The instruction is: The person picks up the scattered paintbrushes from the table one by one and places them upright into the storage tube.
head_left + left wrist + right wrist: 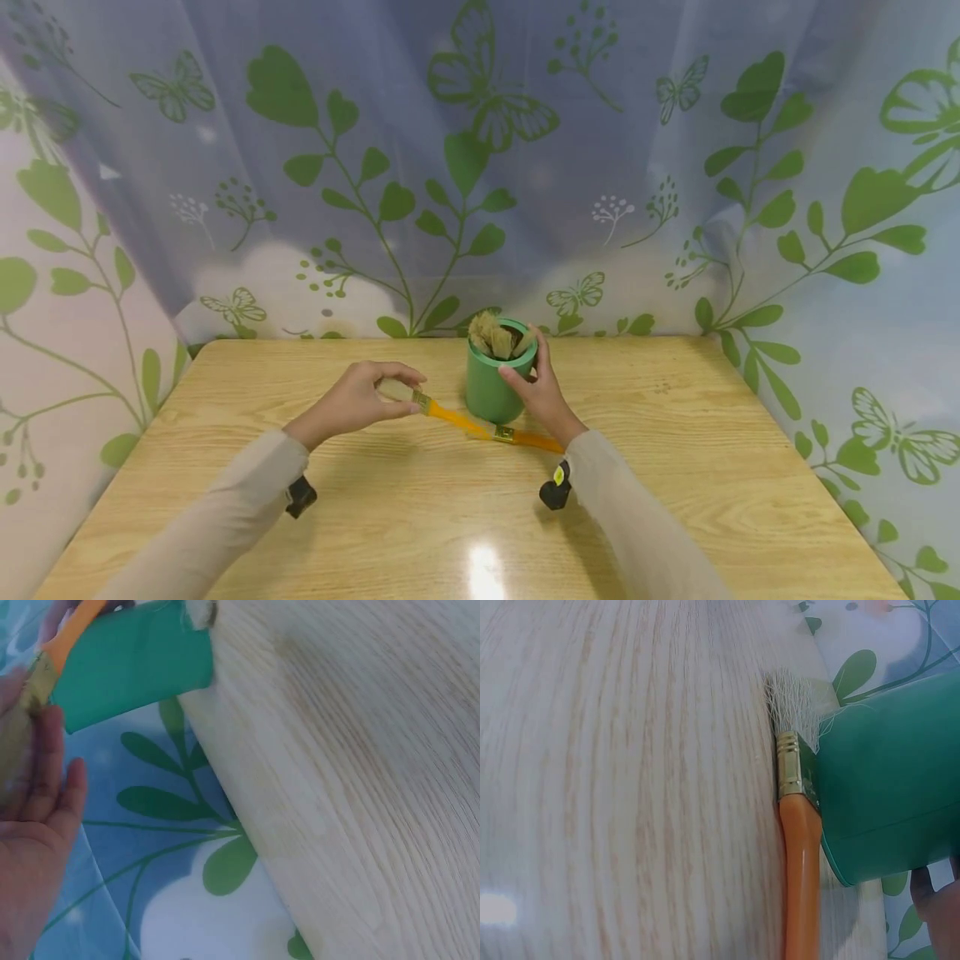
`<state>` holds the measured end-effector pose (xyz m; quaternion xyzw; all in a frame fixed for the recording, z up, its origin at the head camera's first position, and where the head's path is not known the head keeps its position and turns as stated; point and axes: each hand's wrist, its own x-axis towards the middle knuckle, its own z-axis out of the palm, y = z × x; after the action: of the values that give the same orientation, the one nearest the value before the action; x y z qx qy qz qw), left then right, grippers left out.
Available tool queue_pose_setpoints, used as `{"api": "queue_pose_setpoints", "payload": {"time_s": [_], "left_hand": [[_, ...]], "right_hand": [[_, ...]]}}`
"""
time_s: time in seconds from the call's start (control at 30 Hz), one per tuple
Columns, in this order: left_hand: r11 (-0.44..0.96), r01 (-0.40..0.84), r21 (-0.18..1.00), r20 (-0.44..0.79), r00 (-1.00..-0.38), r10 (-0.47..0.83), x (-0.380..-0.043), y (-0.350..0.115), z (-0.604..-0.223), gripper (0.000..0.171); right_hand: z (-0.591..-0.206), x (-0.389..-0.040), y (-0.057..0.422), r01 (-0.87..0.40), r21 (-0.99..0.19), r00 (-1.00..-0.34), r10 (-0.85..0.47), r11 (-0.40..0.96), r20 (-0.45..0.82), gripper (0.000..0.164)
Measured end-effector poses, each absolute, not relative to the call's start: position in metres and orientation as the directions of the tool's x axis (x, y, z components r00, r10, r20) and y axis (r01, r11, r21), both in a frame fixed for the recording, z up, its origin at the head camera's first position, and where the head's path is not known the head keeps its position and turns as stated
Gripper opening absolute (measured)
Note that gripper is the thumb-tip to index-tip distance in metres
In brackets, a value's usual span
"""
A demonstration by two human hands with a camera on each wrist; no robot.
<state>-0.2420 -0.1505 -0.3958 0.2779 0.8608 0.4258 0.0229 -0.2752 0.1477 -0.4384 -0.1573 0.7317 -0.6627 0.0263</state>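
Observation:
My left hand (365, 398) pinches a paintbrush (450, 415) near its metal band, the pale bristles lying against the palm and the orange handle slanting down to the right. Around the right side of a green cup (491, 387) curls my right hand (546, 392), its thumb at the near rim. Several brushes stand in the cup with their bristles (491, 335) up. A second orange paintbrush (801, 847) lies on the table just in front of the cup, pale bristles to the left in the head view. The held brush's handle end overlaps it there.
A light wooden table (420, 517) carries everything, with its far edge just behind the cup. Beyond it hangs a curtain (360, 183) printed with green leaves and butterflies. A small black device (555, 492) is worn at my right wrist, another dark one (301, 497) at my left.

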Motion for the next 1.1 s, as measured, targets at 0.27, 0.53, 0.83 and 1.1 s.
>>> {"api": "queue_pose_setpoints", "payload": {"time_s": [0.27, 0.53, 0.83, 1.1], "left_hand": [[0.347, 0.305, 0.887, 0.180, -0.919, 0.350, -0.245, -0.146, -0.374, 0.052], [0.141, 0.235, 0.962, 0.203, -0.957, 0.207, -0.250, -0.131, -0.344, 0.048], [0.138, 0.316, 0.939, 0.296, -0.943, 0.152, -0.255, -0.115, -0.324, 0.038], [0.251, 0.433, 0.866, 0.385, -0.897, 0.217, -0.263, -0.097, -0.320, 0.032]], "right_hand": [[-0.438, -0.275, 0.148, -0.188, -0.980, -0.949, -0.268, 0.067, 0.164, 0.079], [-0.437, -0.275, 0.147, -0.186, -0.979, -0.951, -0.266, 0.080, 0.159, 0.080], [-0.437, -0.276, 0.148, -0.189, -0.979, -0.950, -0.266, 0.082, 0.161, 0.080], [-0.436, -0.275, 0.148, -0.177, -0.980, -0.954, -0.263, 0.095, 0.147, 0.081]]}}
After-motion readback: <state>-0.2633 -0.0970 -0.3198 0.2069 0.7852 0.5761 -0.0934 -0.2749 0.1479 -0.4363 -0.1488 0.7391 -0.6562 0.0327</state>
